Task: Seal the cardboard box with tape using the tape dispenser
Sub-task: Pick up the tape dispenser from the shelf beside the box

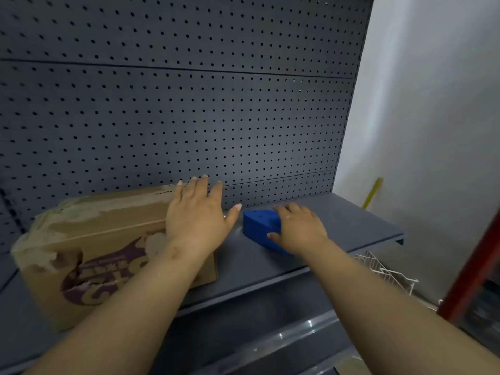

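A box (108,239) and a blue dispenser (261,228) are set on a grey shelf (338,226) backed by pegboard (189,104). The left hand (197,215) is spread wide on the box; the dispenser is gripped by the right hand (297,228).

A dark grey metal shelf (338,228) in front of me carries a worn cardboard box (89,247) at left and a blue tape dispenser (261,226) just beside it.

dim, flat light | motion blur, worst at box (89,255) | wide-angle bend at edges
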